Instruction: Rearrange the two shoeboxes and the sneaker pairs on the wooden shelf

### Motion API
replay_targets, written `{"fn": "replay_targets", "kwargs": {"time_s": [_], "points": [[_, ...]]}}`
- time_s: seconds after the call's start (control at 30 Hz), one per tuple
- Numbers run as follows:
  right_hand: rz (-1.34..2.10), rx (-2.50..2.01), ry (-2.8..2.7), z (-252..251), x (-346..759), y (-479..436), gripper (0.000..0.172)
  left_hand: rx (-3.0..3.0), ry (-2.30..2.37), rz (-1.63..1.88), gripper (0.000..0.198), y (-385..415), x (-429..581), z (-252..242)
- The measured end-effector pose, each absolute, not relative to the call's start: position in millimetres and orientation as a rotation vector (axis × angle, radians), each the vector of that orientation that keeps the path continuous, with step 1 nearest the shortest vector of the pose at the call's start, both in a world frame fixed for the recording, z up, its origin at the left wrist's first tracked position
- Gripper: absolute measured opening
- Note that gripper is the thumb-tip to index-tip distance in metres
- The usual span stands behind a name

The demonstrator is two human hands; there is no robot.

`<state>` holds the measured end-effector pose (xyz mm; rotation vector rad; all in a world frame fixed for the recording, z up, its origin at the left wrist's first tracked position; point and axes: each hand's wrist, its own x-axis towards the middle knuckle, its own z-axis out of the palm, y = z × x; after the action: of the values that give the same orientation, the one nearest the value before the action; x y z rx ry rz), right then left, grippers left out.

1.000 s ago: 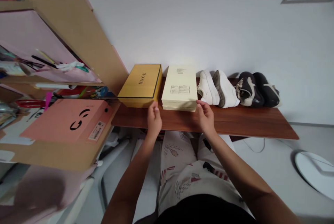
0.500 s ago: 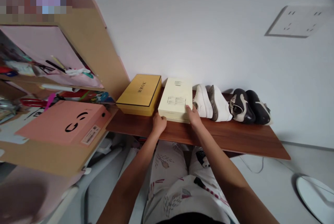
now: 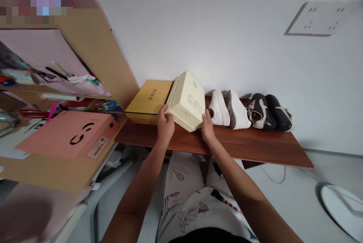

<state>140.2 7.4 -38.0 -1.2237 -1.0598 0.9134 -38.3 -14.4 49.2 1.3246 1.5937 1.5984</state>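
Note:
A cream cardboard box (image 3: pixel 187 101) is tilted, its left side raised and its printed face turned toward the right. My left hand (image 3: pixel 166 125) grips its near left corner, fingers partly hidden behind it. My right hand (image 3: pixel 208 126) holds the lower right corner, with the thumb against the edge. To the left, touching or very close, lies a yellow box (image 3: pixel 150 99) marked MMOK. Right of the cream box stands a pair of white sneakers (image 3: pixel 220 107). All of these are on a dark wooden board (image 3: pixel 241 145).
A pair of black shoes (image 3: pixel 262 112) stands at the board's right part, along the white wall. At left, a pink box (image 3: pixel 65 131) lies on a desk (image 3: pixel 53 171) below cluttered shelves. A wall socket (image 3: pixel 317 19) is at upper right. A round white object (image 3: pixel 343 209) is on the floor.
The cream box has gone from lying flat to tilted, its left side lifted. My left hand has risen with it, while my right hand has shifted slightly at the right corner.

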Motion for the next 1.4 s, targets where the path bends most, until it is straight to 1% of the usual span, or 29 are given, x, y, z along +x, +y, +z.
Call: {"fn": "replay_targets", "kwargs": {"time_s": [0.17,0.43,0.53,0.63,0.77,0.9,0.97,1.07,1.2,1.3,1.4], "points": [[0.903,-1.296,-1.020,-44.6,128.6,5.6,0.072,1.451,1.525,1.674,0.042,-16.8,-25.9,60.3],[0.728,-1.405,-1.228,-49.1,122.8,8.2,0.062,1.916,1.552,1.602,0.045,-13.1,-22.0,53.2],[0.673,-1.398,-1.301,-38.3,127.7,9.7,0.060,1.979,1.522,1.602,0.046,-12.9,-23.5,45.6],[0.680,-1.303,-1.296,-13.7,133.3,14.0,0.063,1.946,1.468,1.595,0.049,-13.7,-24.4,39.4],[0.755,-1.204,-1.253,27.3,132.9,21.9,0.065,1.836,1.421,1.614,0.050,-14.6,-25.7,34.0],[0.839,-1.221,-1.333,49.0,126.9,22.5,0.076,1.658,1.353,1.611,0.049,-14.2,-28.6,26.4],[0.852,-1.211,-1.362,50.1,126.8,20.4,0.077,1.513,1.332,1.602,0.046,-12.9,-30.9,18.4],[0.840,-1.197,-1.373,46.8,133.7,16.9,0.074,1.272,1.352,1.551,0.042,-8.7,-33.5,0.8],[0.791,-1.233,-1.368,43.6,155.0,10.3,0.068,0.856,1.444,1.376,0.033,0.3,-29.1,-20.3],[0.622,-1.297,-1.384,44.3,175.5,1.4,0.065,0.509,1.304,1.221,0.028,5.6,-20.2,-23.7],[0.483,-1.314,-1.466,48.3,191.8,-7.8,0.066,0.385,1.118,1.136,0.028,5.9,-12.3,-17.1]]}}
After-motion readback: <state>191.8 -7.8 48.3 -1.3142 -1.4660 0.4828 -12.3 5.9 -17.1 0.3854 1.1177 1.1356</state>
